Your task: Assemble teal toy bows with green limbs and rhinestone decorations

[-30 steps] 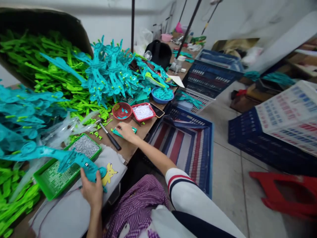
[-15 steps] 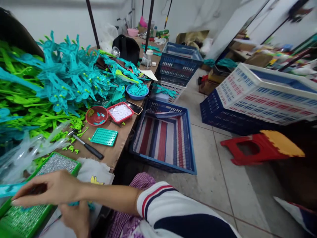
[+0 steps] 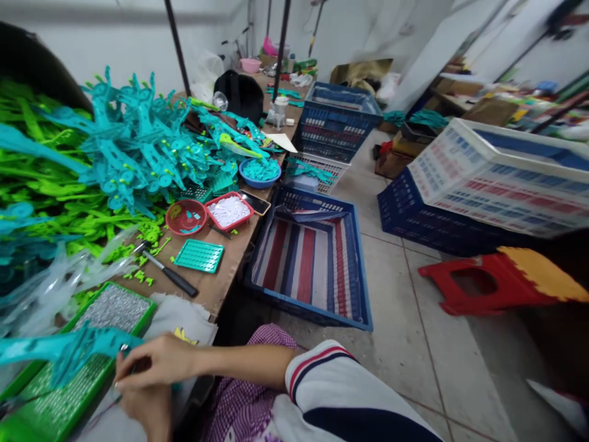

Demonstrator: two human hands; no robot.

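Note:
My right hand reaches across from the right with its fingers curled in a pinch. At its fingertips shows a small shiny metal piece, too small to name surely. Just below, my left hand is closed and partly covered by the right one. It appears to grip a long turquoise plastic part, which stretches left from the hands; its gripped end is hidden. Under that part lies a green tray with small silvery metal pieces in its far section and a perforated grid in its near section.
On the table lie a hammer, a teal ridged tray, a red bowl, a red tray of white pieces and a phone. Turquoise parts are heaped behind. A lined blue crate stands beside the table.
My right hand has moved right, from over the tray to the left hand, and the metal piece now shows at its fingertips. More of the turquoise part is visible. The view has shifted slightly.

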